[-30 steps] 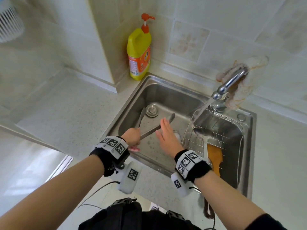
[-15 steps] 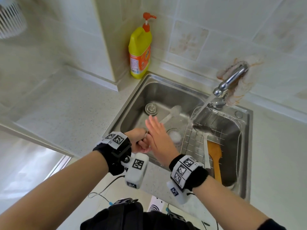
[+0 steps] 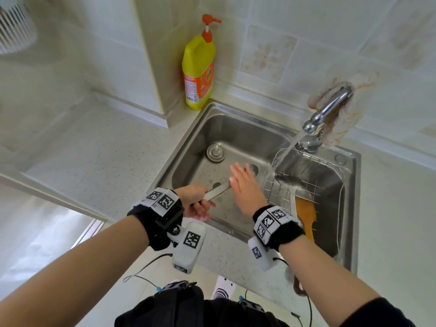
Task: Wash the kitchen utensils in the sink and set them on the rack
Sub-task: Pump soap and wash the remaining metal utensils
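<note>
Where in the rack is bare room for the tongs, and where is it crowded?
The rack is bare on its right half, between the spatula and the rack's right wall. Its left side is crowded: the ladle and spatula lie there. The counter left of the sink, in front of the soap bottle, is also bare.

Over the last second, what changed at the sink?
The left hand still grips the silver metal tongs, but their arms, spread a second ago, now lie close together and point at the open right hand, which appears to touch them. Unchanged: water runs from the chrome tap, the steel ladle and wooden spatula lie in the wire rack, and the yellow soap bottle stands in the corner.
</note>
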